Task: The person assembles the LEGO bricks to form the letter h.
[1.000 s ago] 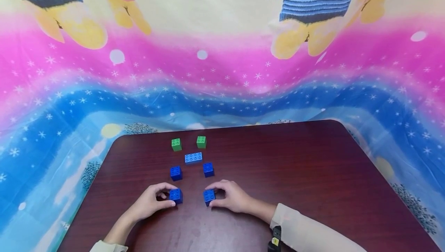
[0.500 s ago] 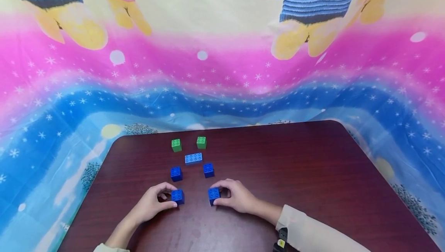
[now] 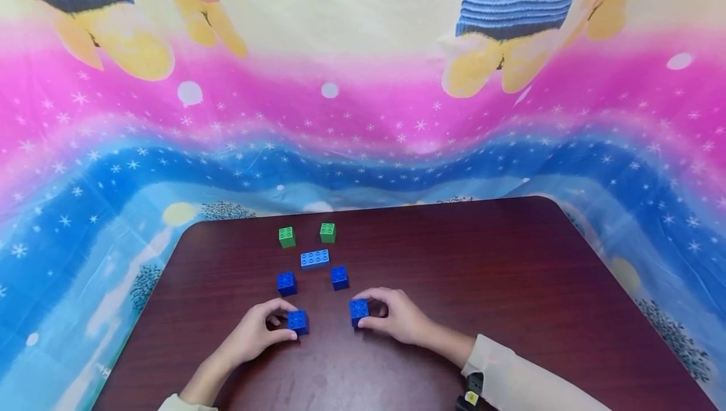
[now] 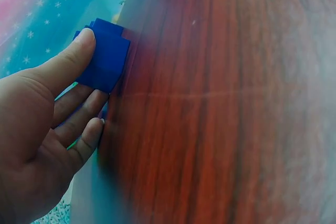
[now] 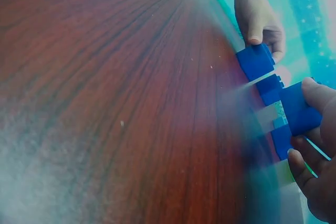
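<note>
In the head view my left hand [image 3: 255, 334] pinches a dark blue toy building brick [image 3: 297, 322] between thumb and fingers. To its right, my right hand [image 3: 399, 316] pinches a second dark blue building brick [image 3: 358, 312], studs facing up. A gap of table lies between the two held bricks. In the left wrist view the thumb presses the near side of the left brick [image 4: 105, 56]. The right wrist view shows the right brick [image 5: 299, 109] between thumb and fingers, with the left hand [image 5: 257, 19] and its brick [image 5: 255, 62] beyond.
Just past the hands stand two more dark blue bricks [image 3: 287, 283] on the brown table [image 3: 482, 285]. A longer light blue brick [image 3: 314, 259] lies behind them. Two green bricks [image 3: 328, 232] are farthest back. A patterned cloth [image 3: 368, 140] hangs behind the table.
My right hand has moved right and slightly away from me with its brick. The left hand has shifted a little to the right with its own. The other bricks stay put.
</note>
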Motion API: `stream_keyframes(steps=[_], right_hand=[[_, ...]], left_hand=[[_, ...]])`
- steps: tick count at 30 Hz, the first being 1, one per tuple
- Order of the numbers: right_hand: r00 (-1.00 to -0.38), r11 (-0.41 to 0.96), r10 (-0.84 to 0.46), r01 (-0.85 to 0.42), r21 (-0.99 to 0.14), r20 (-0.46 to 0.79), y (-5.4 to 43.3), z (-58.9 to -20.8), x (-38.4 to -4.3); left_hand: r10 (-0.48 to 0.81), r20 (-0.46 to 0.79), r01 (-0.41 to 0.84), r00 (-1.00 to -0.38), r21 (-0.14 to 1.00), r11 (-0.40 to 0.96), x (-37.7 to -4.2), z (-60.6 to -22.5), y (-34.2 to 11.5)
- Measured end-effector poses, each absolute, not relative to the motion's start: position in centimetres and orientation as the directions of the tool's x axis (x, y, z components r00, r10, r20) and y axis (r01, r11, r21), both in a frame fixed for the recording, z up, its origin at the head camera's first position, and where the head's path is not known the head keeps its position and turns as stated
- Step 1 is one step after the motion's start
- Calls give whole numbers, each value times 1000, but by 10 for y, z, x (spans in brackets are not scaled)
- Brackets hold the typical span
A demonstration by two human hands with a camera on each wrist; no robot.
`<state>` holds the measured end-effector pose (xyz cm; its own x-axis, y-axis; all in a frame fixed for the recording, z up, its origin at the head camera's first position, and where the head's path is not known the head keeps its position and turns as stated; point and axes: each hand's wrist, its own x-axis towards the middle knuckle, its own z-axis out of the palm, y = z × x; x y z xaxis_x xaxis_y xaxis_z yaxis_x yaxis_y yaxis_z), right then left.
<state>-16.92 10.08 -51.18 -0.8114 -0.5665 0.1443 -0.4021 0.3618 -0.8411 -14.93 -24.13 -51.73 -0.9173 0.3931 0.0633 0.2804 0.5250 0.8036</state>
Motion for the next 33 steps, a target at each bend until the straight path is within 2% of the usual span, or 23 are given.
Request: stream_keyframes(steps=[18,33], right_hand=[[-835,348,-529,-373,-860,147,103,-510,-167],[-824,291,-524,-411,-864,216,86,-507,-168]], left_hand=[[416,103,330,-903,787,521,-156,-520,-207],[459,147,384,-876,787,482,-162,-521,-173]])
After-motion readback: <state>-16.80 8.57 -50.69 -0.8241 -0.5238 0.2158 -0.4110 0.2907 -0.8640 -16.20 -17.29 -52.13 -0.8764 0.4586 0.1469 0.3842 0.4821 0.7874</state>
